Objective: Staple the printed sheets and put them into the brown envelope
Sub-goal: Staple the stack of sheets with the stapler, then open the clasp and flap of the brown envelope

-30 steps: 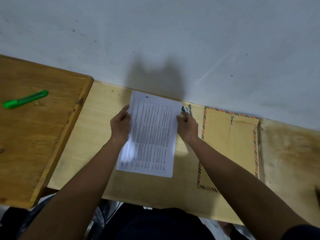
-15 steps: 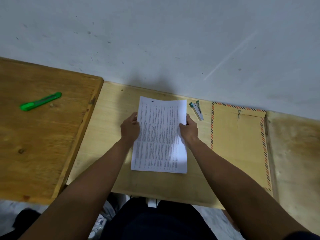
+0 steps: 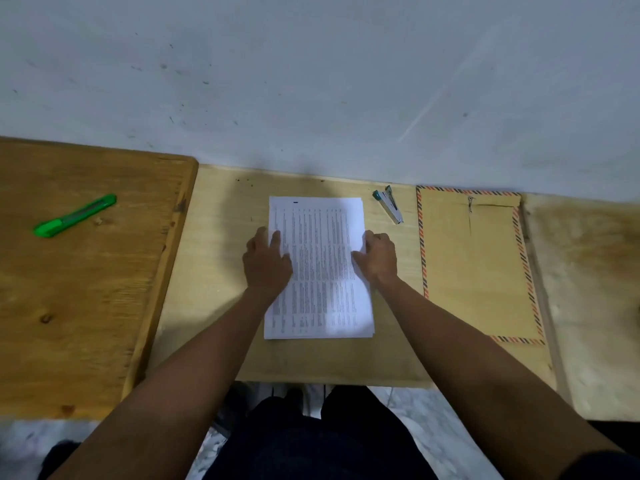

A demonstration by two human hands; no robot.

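Observation:
The printed sheets (image 3: 320, 268) lie as a squared white stack on the pale wooden desk (image 3: 214, 258), printed side up. My left hand (image 3: 266, 263) rests flat on the stack's left edge, fingers spread over the paper. My right hand (image 3: 379, 258) grips the stack's right edge, thumb on top. A small green and silver stapler (image 3: 389, 204) lies just beyond the stack's top right corner, untouched. The brown envelope (image 3: 474, 265), with a striped border and a clasp at its flap, lies flat to the right of the sheets.
A darker wooden table (image 3: 79, 289) adjoins on the left and carries a green utility knife (image 3: 74, 215). A grey wall (image 3: 311, 81) runs right behind the desk. My dark-trousered legs (image 3: 311, 438) show below the desk's near edge.
The sheets went from tilted to square with the desk. My right hand left the stapler area and now holds the stack's right edge; my left hand slid onto the paper.

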